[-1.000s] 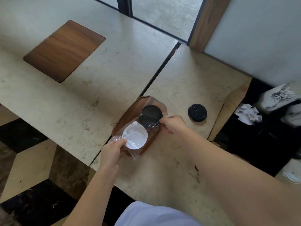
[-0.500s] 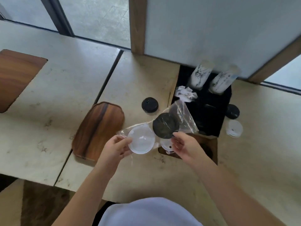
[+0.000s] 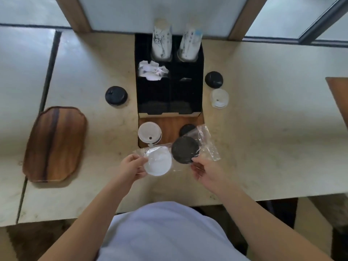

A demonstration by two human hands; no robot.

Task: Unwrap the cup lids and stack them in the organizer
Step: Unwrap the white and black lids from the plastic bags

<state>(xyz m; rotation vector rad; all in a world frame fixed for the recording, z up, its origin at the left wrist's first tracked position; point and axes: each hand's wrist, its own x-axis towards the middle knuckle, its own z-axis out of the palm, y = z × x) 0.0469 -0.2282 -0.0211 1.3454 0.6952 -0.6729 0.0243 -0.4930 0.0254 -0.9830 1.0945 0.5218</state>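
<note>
The person wears a pale lavender-white top [image 3: 165,232], plain and without print, while both forearms are bare from elbow to wrist, with no sleeves, watch or rings visible on the hands.

Pale marble-look desk [image 3: 263,129], dark seam [image 3: 49,68] on the left. Wood-framed frosted panel [image 3: 160,8] behind, windows [image 3: 293,17] either side, soft daylight.

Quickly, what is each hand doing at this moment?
Left hand: pinches the white lid through the plastic wrap.
Right hand: pinches the black lid, also inside the wrap.
</note>
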